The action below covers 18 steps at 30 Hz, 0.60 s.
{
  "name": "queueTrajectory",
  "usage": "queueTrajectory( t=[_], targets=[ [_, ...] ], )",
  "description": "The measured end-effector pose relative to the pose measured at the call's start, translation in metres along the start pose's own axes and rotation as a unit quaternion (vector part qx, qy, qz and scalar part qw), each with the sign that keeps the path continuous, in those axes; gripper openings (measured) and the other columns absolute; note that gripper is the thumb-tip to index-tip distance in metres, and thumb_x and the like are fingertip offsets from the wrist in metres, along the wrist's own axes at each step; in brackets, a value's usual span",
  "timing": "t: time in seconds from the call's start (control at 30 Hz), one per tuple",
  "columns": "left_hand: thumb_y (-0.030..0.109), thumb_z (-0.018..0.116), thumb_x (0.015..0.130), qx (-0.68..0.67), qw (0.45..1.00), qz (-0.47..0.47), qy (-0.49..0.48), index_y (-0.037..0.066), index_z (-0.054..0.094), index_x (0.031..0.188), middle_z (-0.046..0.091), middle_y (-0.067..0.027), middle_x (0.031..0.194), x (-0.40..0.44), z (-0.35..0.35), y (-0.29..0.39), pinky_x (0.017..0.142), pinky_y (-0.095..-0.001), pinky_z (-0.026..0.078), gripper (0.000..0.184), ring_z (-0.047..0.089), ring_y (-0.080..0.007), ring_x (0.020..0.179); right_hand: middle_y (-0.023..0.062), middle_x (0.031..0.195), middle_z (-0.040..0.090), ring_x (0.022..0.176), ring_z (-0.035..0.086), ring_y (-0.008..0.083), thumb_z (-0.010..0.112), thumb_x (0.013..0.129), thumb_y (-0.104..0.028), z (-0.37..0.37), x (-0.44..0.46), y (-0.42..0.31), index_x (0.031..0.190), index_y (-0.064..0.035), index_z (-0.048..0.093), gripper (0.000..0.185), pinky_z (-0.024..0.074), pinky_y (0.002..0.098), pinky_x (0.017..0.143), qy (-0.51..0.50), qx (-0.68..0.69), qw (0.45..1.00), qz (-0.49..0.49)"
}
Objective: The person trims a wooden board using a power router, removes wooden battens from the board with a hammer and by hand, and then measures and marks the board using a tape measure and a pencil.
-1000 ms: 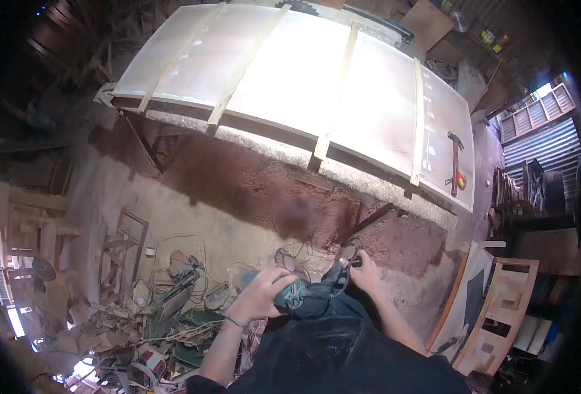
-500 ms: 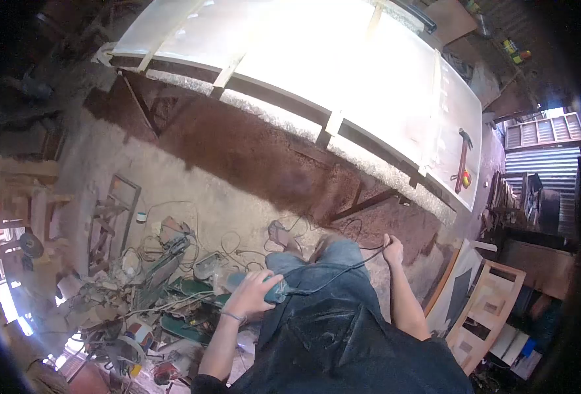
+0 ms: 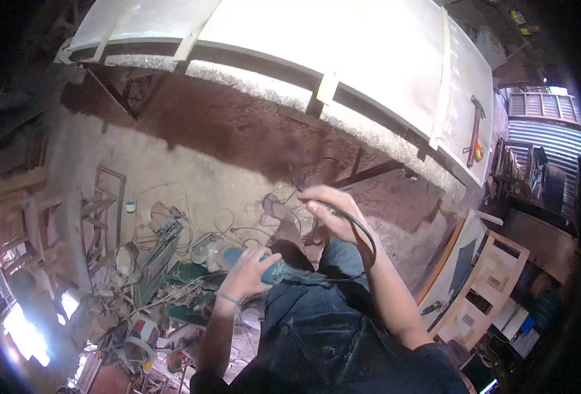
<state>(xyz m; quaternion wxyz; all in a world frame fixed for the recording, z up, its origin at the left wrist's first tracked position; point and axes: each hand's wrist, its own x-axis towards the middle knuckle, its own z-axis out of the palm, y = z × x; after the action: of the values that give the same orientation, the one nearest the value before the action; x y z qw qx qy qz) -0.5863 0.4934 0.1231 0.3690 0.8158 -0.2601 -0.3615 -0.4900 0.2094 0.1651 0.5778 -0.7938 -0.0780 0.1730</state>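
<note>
Low in front of my body, my left hand (image 3: 243, 272) is wrapped over the top of a teal corded power tool (image 3: 275, 272). A pale, see-through end sticks out to the left of the fingers; its working tip cannot be made out. From the tool's right end a dark cord (image 3: 371, 246) sags across my lap and loops up past my right wrist. My right hand (image 3: 333, 209) is raised ahead of my knees, fingers closed around that cord.
Ahead stands a large white-topped workbench (image 3: 395, 72) with wooden strips, bearing a hammer (image 3: 477, 125) and a yellow-red tape measure (image 3: 479, 152). Tools, scraps and tangled cords (image 3: 166, 262) litter the floor at left. A wooden panel frame (image 3: 484, 289) leans at right.
My right hand has moved left and forward with the cord, which now hangs in a loop by the wrist. My left hand keeps its grip on the power tool. The view has shifted.
</note>
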Motion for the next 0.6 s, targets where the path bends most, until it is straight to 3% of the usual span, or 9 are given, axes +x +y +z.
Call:
queueTrajectory(
  t=[0.1,0.17,0.23,0.43,0.53,0.6],
  targets=[
    [0.017,0.085,0.062,0.000,0.999,-0.031,0.010,0.011,0.059,0.129,0.057,-0.0135,0.123,-0.008,0.012,-0.008,0.101,-0.0430,0.045,0.072,0.055,-0.0358,0.116,0.0202,0.127,0.063,0.111,0.066,0.0279,0.065,0.095,-0.026,-0.008,-0.062,0.082,0.139,-0.0038,0.054,0.050,0.0525,0.0385,0.092,0.063,-0.109,0.977,0.172],
    [0.018,0.084,0.061,-0.030,0.997,-0.062,0.030,0.008,0.059,0.127,0.058,-0.0139,0.121,-0.016,0.017,-0.012,0.100,-0.0427,0.045,0.072,0.056,-0.0353,0.115,0.0209,0.134,0.059,0.112,0.066,0.0283,0.067,0.094,-0.025,-0.029,-0.117,0.136,0.143,-0.0037,0.049,0.057,0.0544,0.0384,0.091,0.038,-0.321,0.929,0.181],
    [0.019,0.084,0.064,-0.053,0.992,-0.113,0.005,0.012,0.058,0.131,0.056,-0.0148,0.126,-0.022,0.017,-0.010,0.101,-0.0433,0.046,0.073,0.054,-0.0374,0.118,0.0250,0.132,0.059,0.108,0.066,0.0349,0.068,0.091,-0.024,-0.048,-0.153,0.138,0.136,-0.0041,0.056,0.051,0.0541,0.0420,0.092,0.054,-0.151,0.924,0.346],
    [0.018,0.084,0.064,-0.058,0.992,-0.107,0.017,0.013,0.057,0.131,0.057,-0.0146,0.124,-0.011,0.009,0.010,0.099,-0.0428,0.046,0.073,0.055,-0.0368,0.116,0.0232,0.131,0.060,0.106,0.066,0.0347,0.068,0.091,-0.023,-0.063,-0.191,0.161,0.130,-0.0015,0.059,0.046,0.0535,0.0426,0.094,0.078,-0.127,0.926,0.347],
    [0.017,0.083,0.063,-0.048,0.992,-0.101,0.054,0.013,0.057,0.131,0.058,-0.0137,0.123,0.011,-0.006,0.040,0.097,-0.0436,0.048,0.073,0.057,-0.0376,0.112,0.0228,0.133,0.059,0.118,0.060,0.0373,0.070,0.088,-0.022,-0.059,-0.166,0.179,0.135,-0.0028,0.056,0.053,0.0501,0.0434,0.100,0.024,-0.124,0.946,0.297],
    [0.017,0.083,0.062,-0.038,0.991,-0.086,0.093,0.014,0.057,0.133,0.058,-0.0132,0.122,0.025,-0.015,0.064,0.097,-0.0436,0.048,0.075,0.057,-0.0373,0.112,0.0236,0.140,0.053,0.131,0.050,0.0400,0.074,0.084,-0.023,-0.061,-0.128,0.139,0.142,-0.0075,0.051,0.064,0.0435,0.0446,0.108,-0.009,-0.200,0.956,0.213]
  ],
)
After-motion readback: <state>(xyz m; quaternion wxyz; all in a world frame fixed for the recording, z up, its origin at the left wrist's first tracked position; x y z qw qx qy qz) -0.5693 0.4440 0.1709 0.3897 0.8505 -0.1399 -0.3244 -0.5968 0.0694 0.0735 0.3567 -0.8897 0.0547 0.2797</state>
